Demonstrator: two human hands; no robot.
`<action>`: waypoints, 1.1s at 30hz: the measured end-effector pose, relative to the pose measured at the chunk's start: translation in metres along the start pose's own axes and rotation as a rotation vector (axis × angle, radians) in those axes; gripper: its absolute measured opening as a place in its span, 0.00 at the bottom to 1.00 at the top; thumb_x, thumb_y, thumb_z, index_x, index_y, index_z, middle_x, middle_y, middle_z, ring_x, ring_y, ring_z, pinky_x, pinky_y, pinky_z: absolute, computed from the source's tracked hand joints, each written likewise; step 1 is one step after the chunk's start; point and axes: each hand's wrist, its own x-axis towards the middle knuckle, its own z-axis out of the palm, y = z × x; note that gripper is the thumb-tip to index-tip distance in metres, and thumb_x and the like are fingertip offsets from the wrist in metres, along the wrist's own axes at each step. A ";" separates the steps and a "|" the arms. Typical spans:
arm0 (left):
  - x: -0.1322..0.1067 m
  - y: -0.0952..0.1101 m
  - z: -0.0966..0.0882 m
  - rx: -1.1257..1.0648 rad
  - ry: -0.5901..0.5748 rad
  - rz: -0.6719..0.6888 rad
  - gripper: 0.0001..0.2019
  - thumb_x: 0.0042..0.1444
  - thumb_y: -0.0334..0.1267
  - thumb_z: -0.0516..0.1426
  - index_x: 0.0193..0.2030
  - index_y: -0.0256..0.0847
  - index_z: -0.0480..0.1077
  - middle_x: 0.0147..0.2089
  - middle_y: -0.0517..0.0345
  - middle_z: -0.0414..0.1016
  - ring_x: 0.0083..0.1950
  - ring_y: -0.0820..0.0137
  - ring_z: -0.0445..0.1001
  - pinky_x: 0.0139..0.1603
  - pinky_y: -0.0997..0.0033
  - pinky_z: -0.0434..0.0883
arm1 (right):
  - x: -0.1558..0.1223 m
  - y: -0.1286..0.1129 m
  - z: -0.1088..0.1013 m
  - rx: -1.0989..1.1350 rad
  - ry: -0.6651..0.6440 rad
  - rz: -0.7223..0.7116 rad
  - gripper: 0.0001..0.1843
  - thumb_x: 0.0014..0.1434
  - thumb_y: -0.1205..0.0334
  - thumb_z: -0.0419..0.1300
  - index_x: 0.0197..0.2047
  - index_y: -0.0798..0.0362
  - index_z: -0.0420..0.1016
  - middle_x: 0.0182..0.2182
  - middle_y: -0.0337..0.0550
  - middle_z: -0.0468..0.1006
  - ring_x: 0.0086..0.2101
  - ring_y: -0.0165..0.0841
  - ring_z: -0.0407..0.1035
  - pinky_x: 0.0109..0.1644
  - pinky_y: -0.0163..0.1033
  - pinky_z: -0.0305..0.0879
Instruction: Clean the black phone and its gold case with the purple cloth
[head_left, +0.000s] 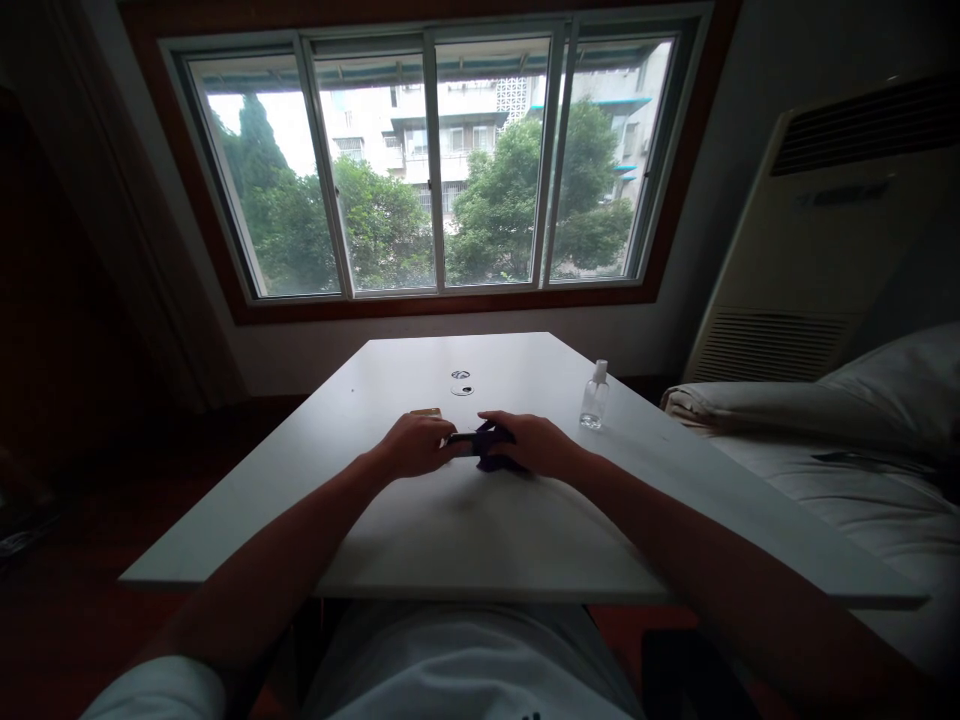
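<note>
Over the middle of the white table (420, 545), my left hand (415, 444) is closed on the near end of a dark, thin phone (463, 438) with a glossy face. My right hand (541, 445) is bent round a dark purple cloth (495, 452), which is pressed against the phone's right end. Part of the phone is hidden by the fingers and the cloth. Just behind my left hand lies a small yellowish flat item (426, 412), partly covered. To the right of my right hand stands a clear bottle (594, 400) with a white cap, upright.
A round cable hole (463, 390) with its loose cover (460, 375) beside it is farther back on the table. A wide window (435, 170) is beyond. On the right are a bed with pale bedding (795, 440) and a floor-standing air conditioner (810, 230).
</note>
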 end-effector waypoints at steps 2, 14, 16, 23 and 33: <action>0.000 -0.003 0.000 0.000 -0.015 -0.017 0.21 0.66 0.51 0.52 0.27 0.38 0.68 0.26 0.59 0.69 0.26 0.75 0.65 0.28 0.74 0.57 | 0.000 0.004 -0.003 -0.002 -0.017 0.020 0.32 0.60 0.53 0.63 0.67 0.41 0.65 0.50 0.42 0.80 0.46 0.42 0.74 0.50 0.42 0.66; -0.001 -0.011 0.004 0.026 -0.075 -0.055 0.23 0.67 0.54 0.51 0.30 0.38 0.71 0.27 0.58 0.70 0.25 0.75 0.64 0.27 0.74 0.56 | 0.002 0.028 -0.010 0.094 -0.096 0.080 0.32 0.58 0.58 0.64 0.65 0.43 0.67 0.46 0.42 0.80 0.40 0.36 0.74 0.46 0.38 0.67; -0.001 -0.012 0.004 0.023 -0.084 -0.053 0.23 0.67 0.54 0.50 0.31 0.39 0.72 0.27 0.58 0.70 0.25 0.75 0.64 0.27 0.75 0.56 | 0.002 0.031 -0.011 0.132 -0.108 0.094 0.32 0.57 0.59 0.64 0.65 0.43 0.68 0.47 0.42 0.79 0.39 0.36 0.74 0.45 0.38 0.67; -0.002 -0.013 0.004 0.016 -0.098 -0.064 0.23 0.66 0.55 0.50 0.31 0.39 0.73 0.27 0.58 0.70 0.25 0.76 0.65 0.27 0.75 0.56 | 0.003 0.035 -0.012 0.197 -0.138 0.137 0.32 0.56 0.61 0.65 0.64 0.43 0.69 0.47 0.43 0.79 0.40 0.36 0.74 0.46 0.37 0.68; -0.002 -0.013 0.007 -0.005 -0.099 -0.023 0.20 0.66 0.52 0.52 0.32 0.40 0.72 0.27 0.58 0.70 0.29 0.72 0.68 0.30 0.73 0.59 | 0.002 0.046 -0.010 0.218 -0.176 0.230 0.34 0.54 0.64 0.66 0.64 0.45 0.70 0.54 0.48 0.76 0.46 0.41 0.74 0.46 0.40 0.72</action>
